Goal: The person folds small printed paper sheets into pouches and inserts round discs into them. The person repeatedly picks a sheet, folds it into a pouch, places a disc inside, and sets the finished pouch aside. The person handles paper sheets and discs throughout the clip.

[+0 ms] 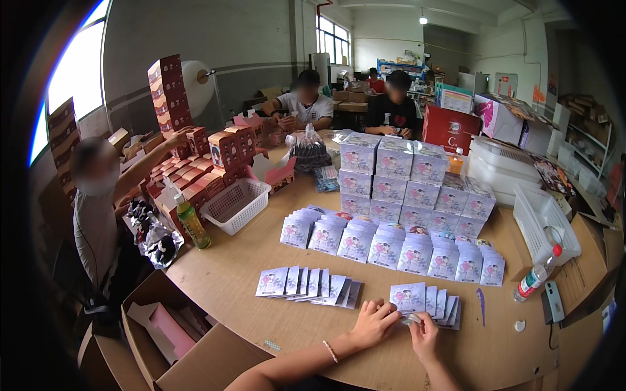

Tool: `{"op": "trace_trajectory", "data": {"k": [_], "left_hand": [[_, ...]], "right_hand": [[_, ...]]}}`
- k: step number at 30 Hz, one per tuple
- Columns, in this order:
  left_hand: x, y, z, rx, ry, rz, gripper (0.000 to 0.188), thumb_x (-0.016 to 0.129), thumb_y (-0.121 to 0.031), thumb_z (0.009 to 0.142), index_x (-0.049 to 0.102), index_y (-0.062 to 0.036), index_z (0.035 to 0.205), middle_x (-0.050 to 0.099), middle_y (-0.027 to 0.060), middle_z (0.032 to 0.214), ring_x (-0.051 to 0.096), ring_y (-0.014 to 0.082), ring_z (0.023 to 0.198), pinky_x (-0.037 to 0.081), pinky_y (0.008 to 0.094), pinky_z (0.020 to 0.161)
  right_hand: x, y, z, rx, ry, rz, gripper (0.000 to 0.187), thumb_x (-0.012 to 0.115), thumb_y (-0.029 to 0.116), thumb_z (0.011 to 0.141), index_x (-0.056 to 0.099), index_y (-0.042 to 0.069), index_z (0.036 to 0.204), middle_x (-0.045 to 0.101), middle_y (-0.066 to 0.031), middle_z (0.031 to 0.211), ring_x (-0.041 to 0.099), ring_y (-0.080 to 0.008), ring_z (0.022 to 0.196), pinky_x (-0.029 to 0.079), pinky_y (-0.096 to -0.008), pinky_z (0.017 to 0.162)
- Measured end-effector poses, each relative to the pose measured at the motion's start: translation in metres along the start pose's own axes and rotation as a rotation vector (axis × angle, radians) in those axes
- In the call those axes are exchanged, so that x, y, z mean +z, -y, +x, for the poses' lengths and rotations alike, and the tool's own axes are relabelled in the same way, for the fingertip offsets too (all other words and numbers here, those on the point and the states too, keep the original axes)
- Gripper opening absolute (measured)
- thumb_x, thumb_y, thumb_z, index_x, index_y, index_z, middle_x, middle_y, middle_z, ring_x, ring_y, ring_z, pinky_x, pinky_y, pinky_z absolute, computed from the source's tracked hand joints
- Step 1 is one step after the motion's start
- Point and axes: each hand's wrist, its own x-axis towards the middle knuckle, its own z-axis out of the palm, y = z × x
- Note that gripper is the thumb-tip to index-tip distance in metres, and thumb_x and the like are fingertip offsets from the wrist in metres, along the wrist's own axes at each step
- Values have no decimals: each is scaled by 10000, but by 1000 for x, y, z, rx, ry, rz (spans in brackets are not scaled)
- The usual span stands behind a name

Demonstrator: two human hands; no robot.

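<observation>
Where the small pale piece (410, 319) sits: between both hands.
Right hand (424, 332): grip pinched on it.
Left hand (377, 323): grip I can't tell from here.
Fanned lilac packets (408, 298), just beyond: might skew if a knuckle nudges them.

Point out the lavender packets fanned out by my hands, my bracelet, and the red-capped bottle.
Fan of lavender packets (431, 301): head view, on a packet midway along it.
Pale bracelet (330, 352): head view, middle of its visible band.
Red-capped plastic bottle (536, 276): head view, middle of its body.

Grey wall (228, 32), windows (78, 62) (daylight, probably).
</observation>
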Motion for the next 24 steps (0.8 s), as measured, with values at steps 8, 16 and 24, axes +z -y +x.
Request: {"op": "trace_trajectory", "data": {"k": [8, 16, 24], "left_hand": [[0, 0, 2, 6, -18, -31, 214, 677, -141, 709, 602, -172, 907, 560, -32, 936, 476, 223, 928, 347, 361, 758], [-3, -3, 5, -38, -30, -123, 198, 684, -110, 698, 607, -159, 873, 545, -14, 845, 475, 233, 889, 328, 363, 740], [1, -2, 5, -51, -57, -177, 185, 689, -80, 693, 608, -142, 848, 542, 11, 795, 478, 254, 829, 331, 361, 737]], "right_hand": [[-1, 2, 0, -7, 24, -53, 68, 592, 3, 848, 555, -9, 904, 556, -53, 777, 523, -112, 691, 423, -229, 611], [0, 0, -1, -82, 17, -139, 64, 583, 5, 843, 540, 5, 891, 537, -68, 767, 509, -173, 674, 412, -268, 606], [-1, 10, 0, -73, 33, -221, 96, 593, 0, 834, 536, 4, 911, 551, -100, 765, 548, -205, 662, 435, -289, 579]]}}
